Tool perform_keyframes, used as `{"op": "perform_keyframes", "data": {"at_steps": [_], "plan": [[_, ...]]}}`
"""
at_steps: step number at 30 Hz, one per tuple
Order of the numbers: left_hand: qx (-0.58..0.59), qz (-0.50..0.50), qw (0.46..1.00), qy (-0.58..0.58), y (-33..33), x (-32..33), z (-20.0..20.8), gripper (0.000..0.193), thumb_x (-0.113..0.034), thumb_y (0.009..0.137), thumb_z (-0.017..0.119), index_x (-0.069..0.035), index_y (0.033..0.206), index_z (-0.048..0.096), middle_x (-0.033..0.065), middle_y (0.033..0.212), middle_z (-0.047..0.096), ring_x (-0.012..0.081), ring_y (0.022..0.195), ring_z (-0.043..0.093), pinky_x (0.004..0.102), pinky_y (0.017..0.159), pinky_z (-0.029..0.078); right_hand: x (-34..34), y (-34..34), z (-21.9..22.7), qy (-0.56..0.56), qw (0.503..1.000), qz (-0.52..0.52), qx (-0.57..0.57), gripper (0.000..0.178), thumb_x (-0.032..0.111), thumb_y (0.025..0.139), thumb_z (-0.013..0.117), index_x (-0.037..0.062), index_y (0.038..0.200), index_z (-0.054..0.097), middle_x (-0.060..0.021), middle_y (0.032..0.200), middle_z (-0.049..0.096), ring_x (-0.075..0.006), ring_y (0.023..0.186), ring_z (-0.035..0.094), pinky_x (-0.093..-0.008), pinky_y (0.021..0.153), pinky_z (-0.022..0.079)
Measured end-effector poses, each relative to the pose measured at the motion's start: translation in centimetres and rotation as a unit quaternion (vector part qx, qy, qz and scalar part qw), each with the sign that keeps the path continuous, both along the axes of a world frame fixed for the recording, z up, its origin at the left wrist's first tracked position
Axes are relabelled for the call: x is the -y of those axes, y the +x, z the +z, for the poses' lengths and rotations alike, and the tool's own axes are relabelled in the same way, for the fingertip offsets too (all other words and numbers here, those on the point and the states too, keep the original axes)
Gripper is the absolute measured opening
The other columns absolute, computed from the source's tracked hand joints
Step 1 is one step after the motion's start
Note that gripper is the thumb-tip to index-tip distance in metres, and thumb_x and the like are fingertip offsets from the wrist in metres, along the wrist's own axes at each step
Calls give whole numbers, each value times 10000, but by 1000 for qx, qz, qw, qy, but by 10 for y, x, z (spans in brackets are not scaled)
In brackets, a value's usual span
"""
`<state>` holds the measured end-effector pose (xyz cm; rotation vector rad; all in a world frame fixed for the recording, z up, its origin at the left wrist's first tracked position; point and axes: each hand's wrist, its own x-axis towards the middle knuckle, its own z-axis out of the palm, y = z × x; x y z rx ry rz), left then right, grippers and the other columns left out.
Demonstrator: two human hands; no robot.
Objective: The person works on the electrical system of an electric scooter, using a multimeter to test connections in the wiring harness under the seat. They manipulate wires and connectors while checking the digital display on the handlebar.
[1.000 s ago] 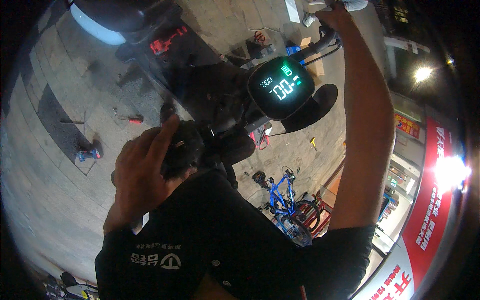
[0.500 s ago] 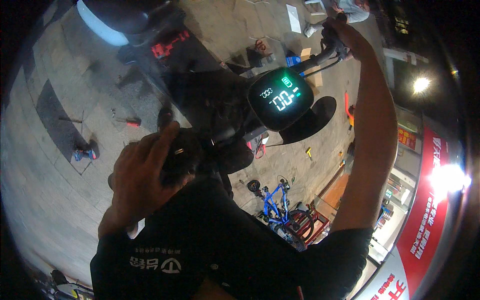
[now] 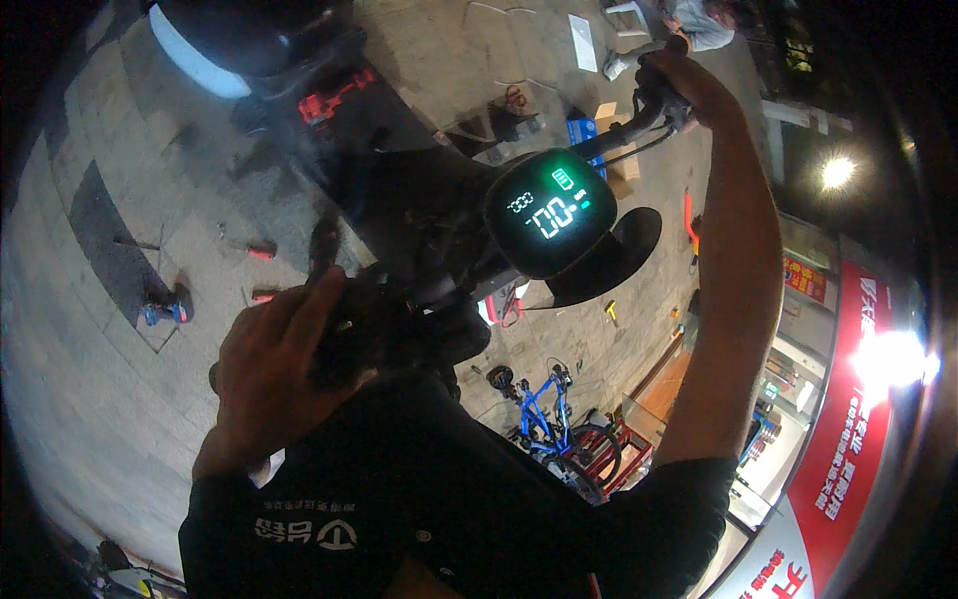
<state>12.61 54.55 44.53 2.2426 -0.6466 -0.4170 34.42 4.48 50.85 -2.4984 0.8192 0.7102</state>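
Observation:
My left hand (image 3: 274, 359) wraps over the dark left grip (image 3: 344, 339) of an electric scooter's handlebar, its fingers bent. At the upper right, my right hand (image 3: 689, 88) closes round the other handlebar grip (image 3: 678, 46), beside a lever and cables. Between the hands sits a rounded display (image 3: 551, 214), lit with white digits and a green battery symbol. A dark oval mirror (image 3: 624, 260) sticks out beside it. Much of the handlebar near my left hand is lost in shadow.
A red tool (image 3: 334, 98) lies on a dark surface beyond the handlebar. Red-handled tools (image 3: 261, 253) are on the paving. A blue bicycle (image 3: 544, 404) stands at lower right, near a red banner (image 3: 848, 409). Cardboard (image 3: 621, 170) and a seated person (image 3: 704, 25) are farther off.
The display and handlebar have shifted slightly left and down in view. A second red tool handle now shows beside my left hand. Both hands keep their hold.

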Motion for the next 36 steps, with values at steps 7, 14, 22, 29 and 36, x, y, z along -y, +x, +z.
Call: {"op": "perform_keyframes", "data": {"at_steps": [7, 14, 22, 29, 36], "plan": [[-8, 4, 1000, -16, 0, 2, -1, 840, -359, 682, 810, -49, 1380, 461, 161, 1152, 630, 317, 965, 632, 413, 826, 493, 17, -13, 1, 10, 960, 268, 84, 431, 360, 879, 598, 115, 1232, 560, -121, 1141, 615, -249, 1025, 610, -411, 829, 502], [22, -12, 1000, 1, 1, 3, -1, 858, -316, 685, 828, -28, 1382, 418, 213, 1068, 634, 350, 920, 647, 435, 804, 518, 33, -32, -2, 172, 968, 143, 113, 608, 217, 821, 729, 126, 1364, 473, -139, 1289, 554, -292, 1185, 534, -349, 996, 435], [21, -14, 1000, 7, 3, 2, 1, 800, -329, 724, 799, -17, 1366, 439, 220, 1037, 640, 349, 908, 651, 421, 740, 507, 16, -37, -1, 137, 967, 146, 159, 675, 154, 828, 719, 111, 1395, 356, -144, 1223, 572, -266, 1127, 558, -350, 997, 432], [47, -5, 998, -34, 6, 3, -1, 698, -312, 794, 738, 5, 1348, 456, 256, 1067, 646, 351, 859, 662, 401, 721, 497, 21, -41, 1, 182, 961, 130, 160, 669, 181, 832, 724, 88, 1382, 354, -158, 1209, 586, -257, 1111, 576, -322, 977, 445], [15, -19, 999, -37, 8, -2, -7, 638, -338, 838, 673, -1, 1341, 470, 265, 1072, 642, 340, 829, 661, 410, 712, 500, 25, -42, -6, 225, 950, 126, 178, 642, 59, 858, 666, 62, 1383, 296, -131, 1186, 577, -224, 1055, 609, -356, 940, 494]]}}
